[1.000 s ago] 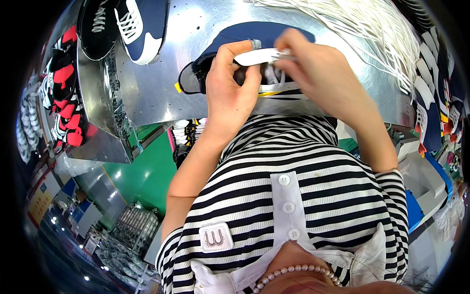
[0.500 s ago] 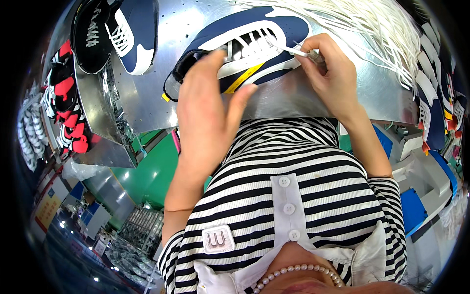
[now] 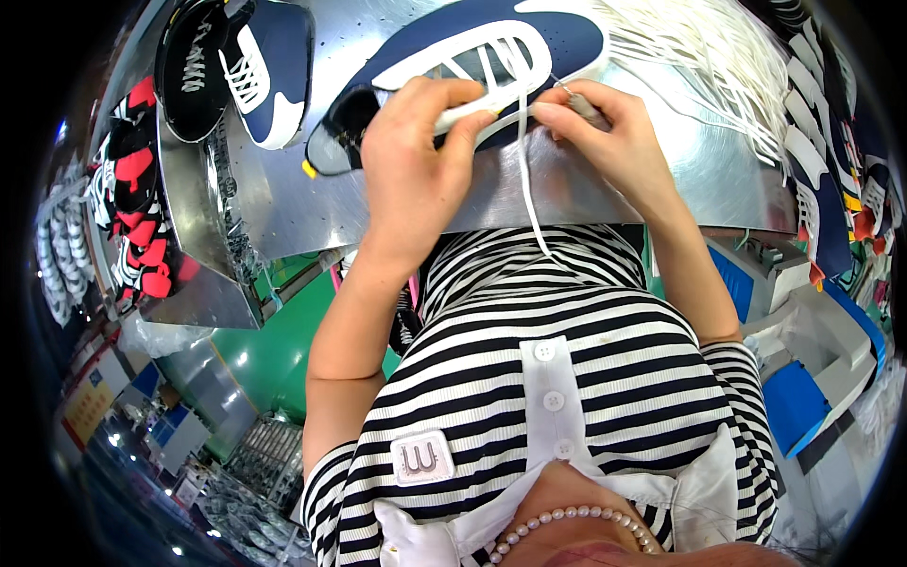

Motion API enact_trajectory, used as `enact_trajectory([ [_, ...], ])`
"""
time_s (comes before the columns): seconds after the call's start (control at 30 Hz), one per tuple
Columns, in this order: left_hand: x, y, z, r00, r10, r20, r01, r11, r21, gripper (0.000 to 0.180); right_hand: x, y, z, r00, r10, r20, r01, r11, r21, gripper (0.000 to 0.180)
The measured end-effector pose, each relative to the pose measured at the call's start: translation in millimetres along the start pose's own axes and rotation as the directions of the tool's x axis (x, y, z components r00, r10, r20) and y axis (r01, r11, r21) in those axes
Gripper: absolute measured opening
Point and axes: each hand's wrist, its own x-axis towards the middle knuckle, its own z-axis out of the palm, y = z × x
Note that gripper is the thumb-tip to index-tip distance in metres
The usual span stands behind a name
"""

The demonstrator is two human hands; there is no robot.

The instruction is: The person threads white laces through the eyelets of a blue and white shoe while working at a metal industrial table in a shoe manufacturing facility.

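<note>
My left hand (image 3: 413,170) clamped over the navy shoe (image 3: 472,66) near the counter's (image 3: 661,180) front edge, right hand (image 3: 609,142) pinching a white lace (image 3: 525,161), perhaps by its tip, pile of laces (image 3: 718,57) at the far right corner

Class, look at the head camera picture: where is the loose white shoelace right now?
The white shoelace hangs at top centre, running from the navy shoe upper down between the left hand and right hand toward the striped shirt.

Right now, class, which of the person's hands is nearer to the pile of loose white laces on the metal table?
Right. The right hand pinches a lace beside the pile of loose white laces; the left hand, farther off, grips the navy shoe.
</note>
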Motion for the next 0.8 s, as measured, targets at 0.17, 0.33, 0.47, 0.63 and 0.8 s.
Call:
enact_trajectory([
  [0.17,1,5,-4,0.993,0.105,-0.06,-0.102,0.994,0.049,0.015,-1,-3,9,0.97,0.138,0.202,-0.178,0.965,0.194,0.011],
  [0.33,2,-10,1,0.989,0.102,0.109,-0.12,0.978,0.173,0.018,-42,1,5,0.837,0.11,0.536,0.016,0.974,-0.224,0.02],
  [0.47,0,-20,5,0.977,-0.025,0.212,-0.017,0.981,0.194,0.017,-4,-11,9,0.988,-0.035,0.153,0.039,0.999,-0.024,0.014],
  [0.63,11,-16,-3,0.95,-0.072,0.305,0.042,0.994,0.103,0.02,36,-4,16,0.971,-0.234,-0.045,0.224,0.96,-0.167,0.013],
  [0.8,7,-21,8,0.982,-0.03,0.185,-0.004,0.984,0.179,0.028,44,8,16,0.945,-0.327,-0.027,0.312,0.919,-0.24,0.011],
])
